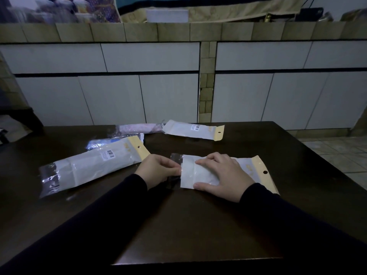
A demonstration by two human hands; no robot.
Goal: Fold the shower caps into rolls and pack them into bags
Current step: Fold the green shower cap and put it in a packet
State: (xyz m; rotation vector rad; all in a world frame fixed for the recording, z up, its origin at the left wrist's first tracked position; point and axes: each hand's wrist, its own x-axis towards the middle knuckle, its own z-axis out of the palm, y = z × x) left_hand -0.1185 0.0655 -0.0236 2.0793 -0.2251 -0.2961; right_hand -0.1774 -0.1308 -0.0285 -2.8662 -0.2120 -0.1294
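Bag (200,175) — right hand (222,175) flat on it, left hand (158,168) pinching flap.

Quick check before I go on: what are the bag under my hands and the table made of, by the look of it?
Bag: seemingly thin plastic film, white and glossy, with highlights, wrinkles and a clear flap at its left end; its yellowish hang-hole header looks matte, material unclear. Table: dark brown, faint sheen, probably varnished wood or laminate; no grain is discernible in this light.
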